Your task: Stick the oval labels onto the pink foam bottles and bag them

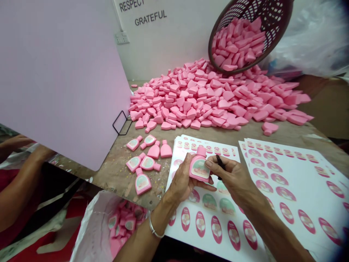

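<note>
Both our hands hover above a sticker sheet (209,214): the left hand (182,182) closes around a pink bottle-shaped piece (199,165), and the right hand (231,178) pinches a thin black tool, probably a pen (220,163), just beside it. More bottle pieces (148,163) lie just past the sheet's left edge, on a wooden table (114,174) whose near edge overhangs a white sack (92,225).

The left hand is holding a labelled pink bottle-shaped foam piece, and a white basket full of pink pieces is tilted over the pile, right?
Not quite: the head view shows the basket is dark brown, not white. The rest stands: the left hand holds the labelled pink bottle-shaped foam piece, and the basket is tilted over the pile of pink pieces.
</note>
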`<state>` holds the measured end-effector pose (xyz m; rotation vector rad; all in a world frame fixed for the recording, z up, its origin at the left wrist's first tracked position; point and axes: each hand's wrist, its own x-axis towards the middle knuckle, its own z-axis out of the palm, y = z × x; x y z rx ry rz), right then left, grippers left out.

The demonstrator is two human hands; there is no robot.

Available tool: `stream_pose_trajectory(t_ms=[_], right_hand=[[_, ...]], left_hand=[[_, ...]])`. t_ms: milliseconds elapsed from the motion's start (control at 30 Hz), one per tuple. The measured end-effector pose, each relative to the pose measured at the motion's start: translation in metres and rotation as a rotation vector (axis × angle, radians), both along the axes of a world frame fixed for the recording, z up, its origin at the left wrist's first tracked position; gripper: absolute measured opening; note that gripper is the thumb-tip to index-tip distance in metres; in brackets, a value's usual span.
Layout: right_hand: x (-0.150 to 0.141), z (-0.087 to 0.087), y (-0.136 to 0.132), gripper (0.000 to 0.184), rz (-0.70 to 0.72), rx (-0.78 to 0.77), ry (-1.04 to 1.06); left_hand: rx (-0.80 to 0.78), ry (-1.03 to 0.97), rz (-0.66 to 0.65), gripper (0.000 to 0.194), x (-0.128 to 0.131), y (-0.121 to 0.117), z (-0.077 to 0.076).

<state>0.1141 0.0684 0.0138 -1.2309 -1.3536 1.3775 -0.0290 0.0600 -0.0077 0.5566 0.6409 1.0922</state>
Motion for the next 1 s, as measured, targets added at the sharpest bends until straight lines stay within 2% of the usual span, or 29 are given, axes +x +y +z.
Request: stream_pose_trajectory(t_ms=[600, 733, 867, 933, 1000], right_hand=[[-0.003, -0.003, 0.003, 0.030, -0.007, 0.015, -0.014], [-0.003, -0.001, 0.004, 0.029, -0.018, 0.027, -0.026], [-0.004, 0.003, 0.003, 0.031, 0.014, 0.034, -0.029], [-0.006, 0.005, 0.001, 0.032, 0.010, 0.060, -0.077], [-0.008, 0.006, -0.003, 0.032, -0.053, 0.188, -0.200]], left_hand=[[0.036, 0.017, -0.019, 0.057, -0.004, 0.002, 0.000], [0.044, -0.013, -0.079, 0.062, -0.006, 0.003, 0.001], [0.148, 0.057, -0.094, 0.047, -0.009, 0.000, 0.005], [0.159, 0.083, -0.091, 0.053, -0.010, -0.002, 0.008], [0.126, 0.078, -0.075, 0.056, -0.010, -0.004, 0.010]])
